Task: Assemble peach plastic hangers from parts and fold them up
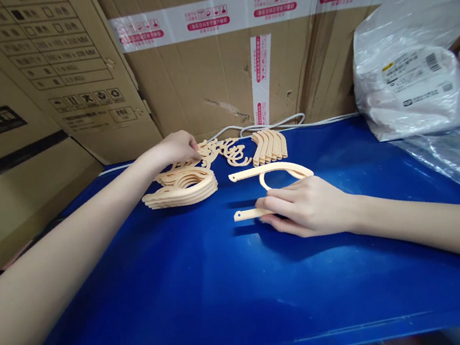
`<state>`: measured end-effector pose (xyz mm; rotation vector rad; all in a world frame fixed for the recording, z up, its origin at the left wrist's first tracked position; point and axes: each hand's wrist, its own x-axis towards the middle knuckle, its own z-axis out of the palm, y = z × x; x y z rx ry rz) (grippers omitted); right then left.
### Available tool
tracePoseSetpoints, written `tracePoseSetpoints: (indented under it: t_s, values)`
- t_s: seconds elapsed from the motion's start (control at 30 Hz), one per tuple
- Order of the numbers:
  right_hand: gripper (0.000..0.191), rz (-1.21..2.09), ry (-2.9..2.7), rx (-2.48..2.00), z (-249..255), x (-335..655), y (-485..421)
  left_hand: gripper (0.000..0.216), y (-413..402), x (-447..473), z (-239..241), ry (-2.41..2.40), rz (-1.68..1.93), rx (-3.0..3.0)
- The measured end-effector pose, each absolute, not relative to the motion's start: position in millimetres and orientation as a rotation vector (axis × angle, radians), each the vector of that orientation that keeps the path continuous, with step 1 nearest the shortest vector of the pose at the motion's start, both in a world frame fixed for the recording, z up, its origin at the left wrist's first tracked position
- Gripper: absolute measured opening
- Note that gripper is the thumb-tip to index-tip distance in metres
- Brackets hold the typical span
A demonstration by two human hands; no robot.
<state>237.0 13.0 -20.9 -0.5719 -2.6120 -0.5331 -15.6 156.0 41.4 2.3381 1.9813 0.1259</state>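
Observation:
My right hand point(304, 204) is closed around a cream plastic hanger arm point(247, 214), its holed flat end pointing left over the blue tabletop. Just behind it a second curved hanger arm point(264, 171) and a thin loop show; whether these join the held piece is hidden by my fingers. At the back, my left hand point(180, 147) reaches down with fingers pinched over a pile of small cream hooks point(209, 151); what lies between the fingertips cannot be made out. In front of that hand is a stack of curved, folded hanger pieces point(185, 193).
A row of cream hanger arms point(269, 146) lies at the back middle. Taped cardboard boxes point(199, 85) wall the rear and left, with a white cable point(295, 120) along their foot. A clear plastic bag with a white label point(415, 81) sits at the right on the blue table point(232, 304).

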Motion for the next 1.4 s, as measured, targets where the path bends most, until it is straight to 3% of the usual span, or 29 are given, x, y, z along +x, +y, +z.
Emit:
tracePoseSetpoints:
  t_s: [0.17,0.23,0.37,0.5,0.6,0.7,0.87,1.03,1.4]
  values:
    - [0.033,-0.515,-2.617,-0.571,-21.3,238.1,13.1,0.03,117.9,-2.5,75.1,1.944,0.543,2.522]
    - [0.034,-0.501,-2.631,-0.58,-21.5,238.3,13.2,0.035,92.9,1.6,93.8,1.845,0.952,2.71]
    - [0.036,-0.469,-2.661,-0.602,-21.4,238.3,13.5,0.038,42.0,8.4,115.8,1.78,1.335,2.972]
    - [0.035,-0.444,-2.653,-0.606,-21.4,238.3,13.7,0.038,4.8,15.3,99.8,1.539,1.235,3.094]
    - [0.033,-0.428,-2.647,-0.634,-22.1,238.5,14.3,0.027,-7.6,19.2,68.1,1.515,1.074,3.275]
    - [0.031,-0.413,-2.639,-0.645,-23.3,238.6,15.7,0.022,-8.9,19.6,35.0,1.19,1.021,3.405]
    - [0.029,-0.42,-2.618,-0.628,-24.4,238.8,17.5,0.028,-10.1,18.4,1.7,1.072,0.814,3.35]
    - [0.029,-0.327,-2.665,-0.709,-21.4,238.4,17.5,0.046,-17.0,19.8,-7.0,1.07,0.597,3.077]
    - [0.031,-0.139,-2.665,-0.833,-21.6,237.2,19.0,0.036,-9.2,10.5,11.2,1.487,0.617,2.774]
